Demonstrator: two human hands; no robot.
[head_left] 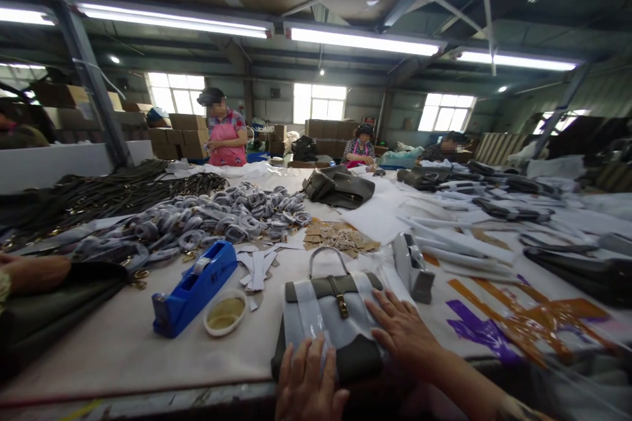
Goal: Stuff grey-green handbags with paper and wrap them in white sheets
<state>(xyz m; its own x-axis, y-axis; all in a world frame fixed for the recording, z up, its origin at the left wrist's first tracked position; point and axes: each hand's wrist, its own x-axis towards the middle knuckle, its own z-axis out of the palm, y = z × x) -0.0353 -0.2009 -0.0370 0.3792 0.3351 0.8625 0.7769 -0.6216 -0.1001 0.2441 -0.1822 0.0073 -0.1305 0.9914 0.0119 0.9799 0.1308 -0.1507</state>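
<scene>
A dark green handbag [353,356] lies at the table's near edge, its handle [328,251] arching away from me and a gold clasp [342,306] on its front. Pale wrapping strips [310,306] cover parts of the flap and front. My left hand [311,375] rests on the bag's lower left with fingers stretched out. Flat on its right side, over another pale strip, lies my right hand [402,329], fingers spread. Just beyond that hand stands a grey tape dispenser [413,270]. Left of the bag are a blue tape dispenser [195,289] and a shallow white dish [225,313].
Wrapped coiled straps [232,210] pile up at left behind the dispenser. Another person's hand [37,272] touches a dark bag [64,302] at far left. Orange and purple tape [513,316] hangs at the right edge. People work across the table, near a dark bag [340,187].
</scene>
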